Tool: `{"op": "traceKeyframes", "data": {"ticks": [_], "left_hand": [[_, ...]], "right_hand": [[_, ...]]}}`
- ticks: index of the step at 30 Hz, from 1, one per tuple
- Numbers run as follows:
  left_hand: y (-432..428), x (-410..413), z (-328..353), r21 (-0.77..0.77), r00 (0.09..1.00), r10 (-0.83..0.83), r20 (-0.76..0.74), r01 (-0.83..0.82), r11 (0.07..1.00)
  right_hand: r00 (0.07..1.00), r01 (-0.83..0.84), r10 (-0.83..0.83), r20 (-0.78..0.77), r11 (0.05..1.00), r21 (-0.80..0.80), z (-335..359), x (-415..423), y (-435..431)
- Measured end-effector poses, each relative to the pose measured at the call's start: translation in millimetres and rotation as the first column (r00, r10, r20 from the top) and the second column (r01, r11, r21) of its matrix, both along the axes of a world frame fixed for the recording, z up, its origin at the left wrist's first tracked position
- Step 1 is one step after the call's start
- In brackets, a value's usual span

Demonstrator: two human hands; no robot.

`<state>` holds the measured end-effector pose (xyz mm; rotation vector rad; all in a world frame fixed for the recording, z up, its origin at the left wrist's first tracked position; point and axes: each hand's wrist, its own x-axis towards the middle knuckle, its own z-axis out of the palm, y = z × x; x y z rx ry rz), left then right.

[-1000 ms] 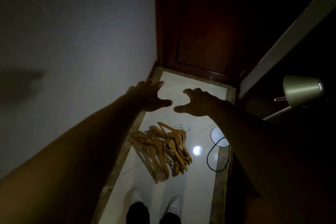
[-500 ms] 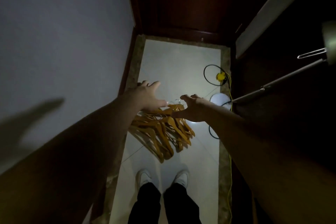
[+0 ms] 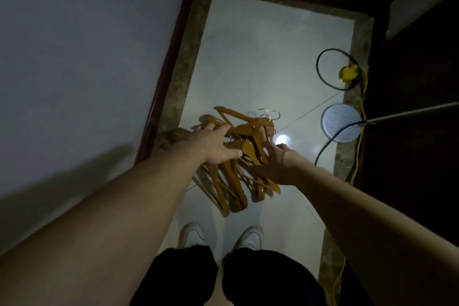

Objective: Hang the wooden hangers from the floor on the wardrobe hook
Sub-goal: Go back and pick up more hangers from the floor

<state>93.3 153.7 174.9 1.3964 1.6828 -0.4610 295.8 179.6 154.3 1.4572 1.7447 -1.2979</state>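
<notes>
Wooden hangers (image 3: 249, 150) lie under left hand (image 3: 216, 147) and right hand (image 3: 276, 165).

Floor (image 3: 273, 57): pale glossy tiles, edged by a speckled stone border (image 3: 188, 57).
Wall (image 3: 87, 45): plain white, seen on the left.
Black cable (image 3: 320, 74): looped near the right border, joined to a yellow plug (image 3: 347, 73).
Ribbed disc (image 3: 340, 119): round, white, laid near the plug; a metal pole (image 3: 409, 113) is seen beside it.
Shoes (image 3: 193, 233): a white pair, placed side by side.
</notes>
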Motion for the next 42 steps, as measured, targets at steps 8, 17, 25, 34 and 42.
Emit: {"op": "traceKeyframes", "data": {"ticks": [8,17,25,34,42], "left_hand": [[-25.1,-13.9,-160.6,-0.092,0.999,0.049,-0.011,-0.050,0.995],[-30.1,-25.2,-276.6,-0.042,0.989,0.142,-0.032,-0.143,0.989],[-39.1,-20.9,-335.0,0.140,0.985,0.159,-0.060,-0.149,0.979],[-35.3,-19.7,-357.8,0.213,0.988,-0.006,-0.155,0.039,0.976],[-36.8,-40.7,-361.3,0.284,0.999,0.002,-0.053,0.014,0.959]], "right_hand": [[0.998,0.022,-0.023,-0.051,0.999,-0.032,-158.2,-29.0,-29.9],[0.990,0.136,-0.133,-0.047,0.989,0.065,-269.9,-53.6,-24.5],[0.979,0.202,-0.195,-0.055,0.957,0.209,-320.3,-71.1,-41.3],[0.997,0.021,-0.048,0.055,0.913,0.407,-341.6,-86.4,-83.4],[0.990,0.141,-0.123,-0.070,0.894,0.426,-351.1,-88.7,-102.1]]}}
